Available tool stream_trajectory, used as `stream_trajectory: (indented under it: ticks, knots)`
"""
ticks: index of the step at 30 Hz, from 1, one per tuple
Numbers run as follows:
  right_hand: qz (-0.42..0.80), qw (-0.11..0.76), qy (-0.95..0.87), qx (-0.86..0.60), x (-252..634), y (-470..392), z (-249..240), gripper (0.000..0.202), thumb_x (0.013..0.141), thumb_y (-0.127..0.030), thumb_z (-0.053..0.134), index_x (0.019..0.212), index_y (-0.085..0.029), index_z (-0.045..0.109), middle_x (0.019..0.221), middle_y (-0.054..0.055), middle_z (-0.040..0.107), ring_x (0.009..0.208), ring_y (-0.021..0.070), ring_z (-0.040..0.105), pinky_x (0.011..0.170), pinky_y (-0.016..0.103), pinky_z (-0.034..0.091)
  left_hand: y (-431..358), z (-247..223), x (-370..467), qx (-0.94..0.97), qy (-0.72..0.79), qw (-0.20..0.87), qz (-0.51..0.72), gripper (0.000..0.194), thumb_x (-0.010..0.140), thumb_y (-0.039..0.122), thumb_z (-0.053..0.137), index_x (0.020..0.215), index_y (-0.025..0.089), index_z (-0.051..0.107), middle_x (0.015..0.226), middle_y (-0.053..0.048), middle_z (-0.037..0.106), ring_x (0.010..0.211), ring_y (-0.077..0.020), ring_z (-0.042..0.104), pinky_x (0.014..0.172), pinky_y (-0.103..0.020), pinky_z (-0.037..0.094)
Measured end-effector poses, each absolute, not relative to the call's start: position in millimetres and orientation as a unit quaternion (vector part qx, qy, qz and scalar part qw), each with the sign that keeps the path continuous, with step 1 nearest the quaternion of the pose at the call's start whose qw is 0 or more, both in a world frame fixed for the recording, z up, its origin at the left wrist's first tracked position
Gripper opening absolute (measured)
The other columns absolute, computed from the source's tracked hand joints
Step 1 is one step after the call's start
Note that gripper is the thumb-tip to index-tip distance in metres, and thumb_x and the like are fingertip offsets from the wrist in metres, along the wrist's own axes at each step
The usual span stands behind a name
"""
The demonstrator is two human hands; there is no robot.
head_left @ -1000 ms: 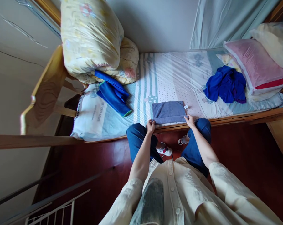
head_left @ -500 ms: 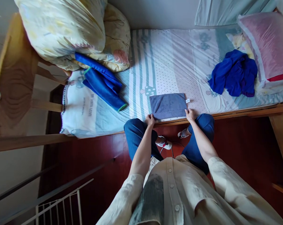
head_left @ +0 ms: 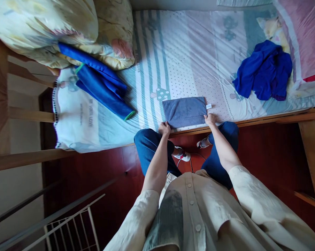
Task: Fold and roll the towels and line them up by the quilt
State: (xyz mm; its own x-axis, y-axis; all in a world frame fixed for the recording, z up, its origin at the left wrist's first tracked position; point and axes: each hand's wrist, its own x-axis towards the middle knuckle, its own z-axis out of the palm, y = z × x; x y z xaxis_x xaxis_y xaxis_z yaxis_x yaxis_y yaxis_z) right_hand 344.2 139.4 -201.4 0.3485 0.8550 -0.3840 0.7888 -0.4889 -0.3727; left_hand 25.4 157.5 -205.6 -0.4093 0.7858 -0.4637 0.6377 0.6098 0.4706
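A folded grey towel point(head_left: 185, 111) lies near the front edge of the bed, with a small white tag point(head_left: 208, 106) sticking out on its right side. At its near left corner, my left hand point(head_left: 164, 128) is closed with the fingers pinching the cloth. My right hand point(head_left: 209, 119) pinches the right edge of the same towel, close to the near corner. Farther left rests a folded blue cloth point(head_left: 102, 87) with green edging. On the right, a crumpled bright blue cloth point(head_left: 264, 71) sits in a heap.
The bed point(head_left: 199, 52) has a patterned sheet and a wooden edge. A bulky yellow quilt point(head_left: 113, 38) is piled at the back left, and a pink pillow point(head_left: 306, 42) lies at the right. A white metal rack point(head_left: 76, 226) stands at the lower left.
The view has tilted down and shifted slightly, so the bed's things appear higher and wider apart. Both hands keep their hold on the towel, which still lies folded.
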Motion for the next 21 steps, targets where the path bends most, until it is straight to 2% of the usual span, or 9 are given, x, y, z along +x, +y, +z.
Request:
stream_trajectory:
  ticks: [4, 8, 12, 16, 21]
  knots:
    - [0.303, -0.009, -0.448, -0.841, 341, 145, -187, 0.043, 0.107, -0.042, 0.051, 0.126, -0.008, 0.070, 0.128, 0.024, 0.071, 0.128, 0.0356, 0.062, 0.112, 0.043, 0.045, 157, -199, 26, 0.436, 0.837, 0.321, 0.079, 0.026, 0.101, 0.038, 0.051, 0.106, 0.020, 0.069, 0.104, -0.016, 0.074, 0.113, -0.0362, 0.068, 0.095, -0.047, 0.053]
    - [0.306, -0.020, -0.436, -0.846, 335, 147, -177, 0.039, 0.107, -0.037, 0.051, 0.127, -0.008, 0.069, 0.133, 0.025, 0.069, 0.130, 0.0362, 0.062, 0.112, 0.044, 0.044, 157, -192, 31, 0.454, 0.837, 0.301, 0.055, 0.022, 0.102, 0.034, 0.051, 0.101, 0.020, 0.068, 0.100, -0.016, 0.074, 0.109, -0.0345, 0.069, 0.092, -0.043, 0.052]
    - [0.301, -0.004, -0.446, -0.843, 338, 145, -172, 0.034, 0.106, -0.038, 0.055, 0.118, -0.011, 0.073, 0.128, 0.022, 0.072, 0.123, 0.0331, 0.066, 0.105, 0.038, 0.047, 154, -188, 38, 0.437, 0.839, 0.305, 0.106, 0.016, 0.102, 0.028, 0.052, 0.094, 0.020, 0.064, 0.095, -0.014, 0.073, 0.107, -0.0322, 0.070, 0.089, -0.039, 0.051]
    - [0.310, 0.032, -0.445, -0.840, 345, 136, -169, 0.029, 0.103, -0.036, 0.058, 0.106, -0.014, 0.076, 0.114, 0.017, 0.078, 0.111, 0.0276, 0.072, 0.096, 0.031, 0.051, 150, -187, 42, 0.410, 0.834, 0.323, 0.178, 0.012, 0.099, 0.022, 0.053, 0.091, 0.021, 0.061, 0.095, -0.014, 0.073, 0.106, -0.0309, 0.070, 0.090, -0.039, 0.051]
    - [0.288, 0.116, -0.440, -0.843, 353, 123, -168, 0.023, 0.097, -0.030, 0.060, 0.095, -0.015, 0.078, 0.101, 0.014, 0.080, 0.104, 0.0274, 0.074, 0.095, 0.033, 0.053, 144, -184, 39, 0.407, 0.827, 0.325, 0.212, 0.009, 0.096, 0.020, 0.053, 0.099, 0.019, 0.062, 0.100, -0.013, 0.073, 0.105, -0.0292, 0.071, 0.094, -0.039, 0.052]
